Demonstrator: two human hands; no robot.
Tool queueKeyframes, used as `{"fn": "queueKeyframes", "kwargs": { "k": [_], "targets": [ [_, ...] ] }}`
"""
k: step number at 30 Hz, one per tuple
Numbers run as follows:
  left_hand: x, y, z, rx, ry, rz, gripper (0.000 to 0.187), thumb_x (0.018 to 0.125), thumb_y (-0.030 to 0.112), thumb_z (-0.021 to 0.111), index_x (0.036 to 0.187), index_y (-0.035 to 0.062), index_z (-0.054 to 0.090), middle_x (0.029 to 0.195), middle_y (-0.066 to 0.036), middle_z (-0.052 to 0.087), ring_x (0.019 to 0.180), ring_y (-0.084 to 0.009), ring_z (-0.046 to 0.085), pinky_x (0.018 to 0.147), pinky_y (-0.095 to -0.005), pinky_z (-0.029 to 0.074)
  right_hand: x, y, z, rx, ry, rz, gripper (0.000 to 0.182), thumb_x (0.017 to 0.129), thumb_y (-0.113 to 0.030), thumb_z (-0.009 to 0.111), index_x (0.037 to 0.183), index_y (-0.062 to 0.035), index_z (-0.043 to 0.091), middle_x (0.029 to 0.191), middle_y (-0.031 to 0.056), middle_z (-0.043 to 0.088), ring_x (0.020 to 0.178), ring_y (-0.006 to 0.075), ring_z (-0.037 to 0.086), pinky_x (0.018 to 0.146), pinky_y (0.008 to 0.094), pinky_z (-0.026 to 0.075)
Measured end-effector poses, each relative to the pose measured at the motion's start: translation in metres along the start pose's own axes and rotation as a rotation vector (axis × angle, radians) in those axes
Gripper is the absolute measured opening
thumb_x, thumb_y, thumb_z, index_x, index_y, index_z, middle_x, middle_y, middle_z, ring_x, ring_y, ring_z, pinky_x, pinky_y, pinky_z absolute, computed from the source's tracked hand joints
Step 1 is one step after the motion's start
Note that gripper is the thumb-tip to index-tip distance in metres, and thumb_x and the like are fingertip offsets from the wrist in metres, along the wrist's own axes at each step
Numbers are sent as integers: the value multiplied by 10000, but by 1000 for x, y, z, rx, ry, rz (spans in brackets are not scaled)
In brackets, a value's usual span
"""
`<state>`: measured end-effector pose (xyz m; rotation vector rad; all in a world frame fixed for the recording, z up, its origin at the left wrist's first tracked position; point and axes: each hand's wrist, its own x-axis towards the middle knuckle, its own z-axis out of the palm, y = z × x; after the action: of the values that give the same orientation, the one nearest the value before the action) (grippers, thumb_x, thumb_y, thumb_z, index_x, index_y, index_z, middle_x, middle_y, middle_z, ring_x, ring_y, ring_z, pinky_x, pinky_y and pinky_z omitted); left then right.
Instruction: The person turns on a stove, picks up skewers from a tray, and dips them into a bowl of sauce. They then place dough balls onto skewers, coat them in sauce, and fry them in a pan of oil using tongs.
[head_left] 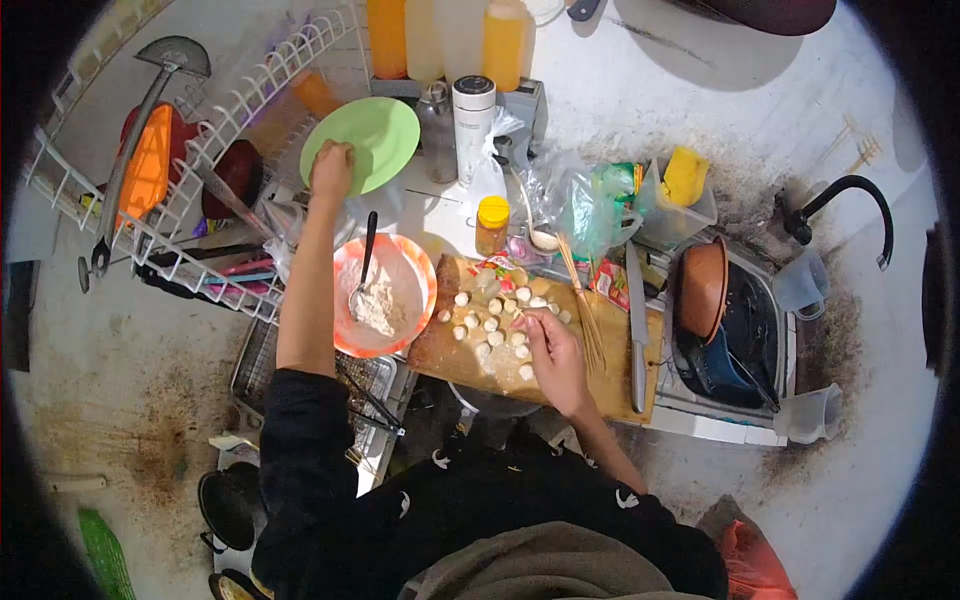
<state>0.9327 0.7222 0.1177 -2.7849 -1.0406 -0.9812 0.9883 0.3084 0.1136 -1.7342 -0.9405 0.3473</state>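
Observation:
My left hand [332, 172] is stretched out to the back left and closed on the near rim of a light green plate [385, 140]. My right hand [555, 362] is over the wooden cutting board [450, 362], its thumb and fingers pinched together; whatever is between the fingertips is too small to make out. Around those fingers several small whitish balls [495, 338] lie scattered on the board. Thin bamboo skewers [588, 325] rest to the right of the hand. Left of the board stands an orange-rimmed bowl [428, 290] with white flour [378, 308] and a spoon [369, 250] in it.
A knife [637, 330] lies along the board's right side, beside the sink [740, 385] holding a brown pot [702, 288]. Behind the board are a yellow-lidded jar [492, 225], a white flask [474, 130] and plastic bags [585, 205]. A white dish rack [215, 150] stands left.

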Motion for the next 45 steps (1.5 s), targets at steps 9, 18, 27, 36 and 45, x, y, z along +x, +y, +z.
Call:
{"fn": "queueKeyframes", "kwargs": {
  "k": [9, 18, 27, 36, 45],
  "targets": [
    [-54, 120, -96, -914, 90, -75, 176, 791, 81, 534, 942, 3, 576, 914, -67, 552, 833, -128, 517, 728, -251, 423, 9, -12, -10, -75, 36, 1, 146, 852, -157, 444, 831, -59, 550, 505, 74, 455, 416, 169, 449, 426, 286, 335],
    [-155, 174, -121, -1316, 46, -91, 211, 753, -22, 552, 962, -18, 579, 995, -97, 531, 925, -149, 503, 788, -253, 420, -3, -35, -13, -95, -78, -15, 148, 868, -120, 430, 834, -21, 535, 571, 1, 427, 497, 39, 345, 457, 202, 295],
    [-165, 173, -128, -1272, 75, -151, 203, 760, -12, 553, 961, -8, 584, 993, -98, 532, 938, -146, 505, 785, -248, 444, -15, -35, -10, -2, -63, -45, 145, 870, -108, 425, 834, -18, 533, 623, -9, 470, 519, 29, 354, 468, 189, 301],
    [-171, 180, -131, -1120, 126, -43, 201, 724, -36, 567, 913, 6, 616, 928, -92, 567, 869, -150, 540, 739, -240, 440, -21, -41, -16, -8, -90, -6, 172, 875, -118, 411, 832, -13, 540, 605, -7, 467, 518, 34, 351, 472, 200, 302],
    [-173, 190, -136, -910, 172, 46, 213, 681, -68, 573, 869, 12, 632, 862, -97, 596, 822, -167, 559, 714, -246, 439, -21, -44, -23, -21, -155, 106, 182, 877, -120, 405, 830, -5, 538, 623, 3, 478, 558, 44, 394, 513, 201, 331]
  ]
}}
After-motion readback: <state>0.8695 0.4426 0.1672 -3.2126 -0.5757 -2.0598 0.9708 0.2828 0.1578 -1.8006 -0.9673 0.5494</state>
